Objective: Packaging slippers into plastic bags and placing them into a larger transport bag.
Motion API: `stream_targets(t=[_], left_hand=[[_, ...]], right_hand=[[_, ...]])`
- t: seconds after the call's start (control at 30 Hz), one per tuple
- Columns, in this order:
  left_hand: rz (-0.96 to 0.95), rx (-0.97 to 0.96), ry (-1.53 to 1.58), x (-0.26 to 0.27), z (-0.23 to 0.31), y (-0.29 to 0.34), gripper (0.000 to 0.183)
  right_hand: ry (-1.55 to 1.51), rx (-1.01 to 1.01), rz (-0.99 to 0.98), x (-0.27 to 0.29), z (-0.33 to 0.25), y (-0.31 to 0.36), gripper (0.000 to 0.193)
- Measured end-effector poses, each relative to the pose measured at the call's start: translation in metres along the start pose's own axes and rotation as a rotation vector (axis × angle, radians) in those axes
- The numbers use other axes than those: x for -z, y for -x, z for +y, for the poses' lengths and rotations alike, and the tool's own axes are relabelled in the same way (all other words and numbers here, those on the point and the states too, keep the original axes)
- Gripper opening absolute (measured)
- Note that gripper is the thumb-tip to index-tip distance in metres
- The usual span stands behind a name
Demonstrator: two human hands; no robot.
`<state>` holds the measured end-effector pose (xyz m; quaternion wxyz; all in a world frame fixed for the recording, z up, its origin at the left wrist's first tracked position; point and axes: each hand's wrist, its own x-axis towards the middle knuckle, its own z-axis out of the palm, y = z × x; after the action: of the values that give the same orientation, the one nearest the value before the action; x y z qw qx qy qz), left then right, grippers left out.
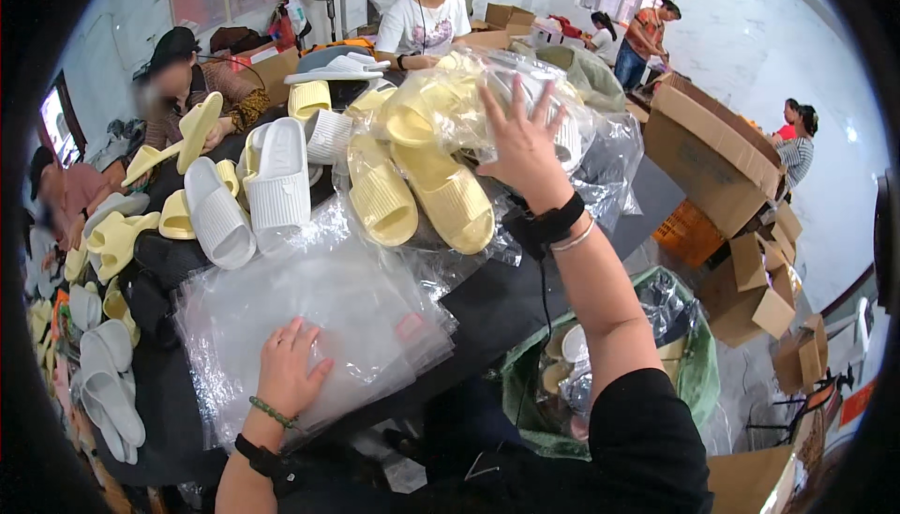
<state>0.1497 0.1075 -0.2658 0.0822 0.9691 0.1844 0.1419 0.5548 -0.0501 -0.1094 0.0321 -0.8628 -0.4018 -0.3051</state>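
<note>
My left hand (292, 364) rests with fingers apart on a stack of clear plastic bags (347, 303) at the front of the dark table. Farther off, my right hand (527, 143) is spread over slippers packed in clear bags; it touches or hovers just above the plastic, I cannot tell which. Under and beside it lie bagged yellow slippers (412, 120). A pair of yellow slippers (442, 197) in clear plastic lies just behind the bag stack. Left of that pair are loose grey slippers (219, 214) and a white-grey slipper (280, 174).
A green woven sack (698, 387) with bagged goods stands right of my legs. A large open carton (708, 153) and smaller boxes (750, 279) fill the right side. Co-workers (427, 22) sit across and along the left, with more slippers (111, 383) at the left edge.
</note>
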Motion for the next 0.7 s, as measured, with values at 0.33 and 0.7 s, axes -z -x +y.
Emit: stream_targets(t=[0.33, 0.7], left_hand=[[0.026, 0.011, 0.038, -0.007, -0.007, 0.003, 0.054], [0.000, -0.012, 0.026, -0.004, -0.005, 0.005, 0.055]], right_hand=[[-0.095, -0.223, -0.276, -0.018, 0.032, -0.026, 0.072], [-0.051, -0.235, -0.360, -0.034, 0.061, -0.072, 0.131]])
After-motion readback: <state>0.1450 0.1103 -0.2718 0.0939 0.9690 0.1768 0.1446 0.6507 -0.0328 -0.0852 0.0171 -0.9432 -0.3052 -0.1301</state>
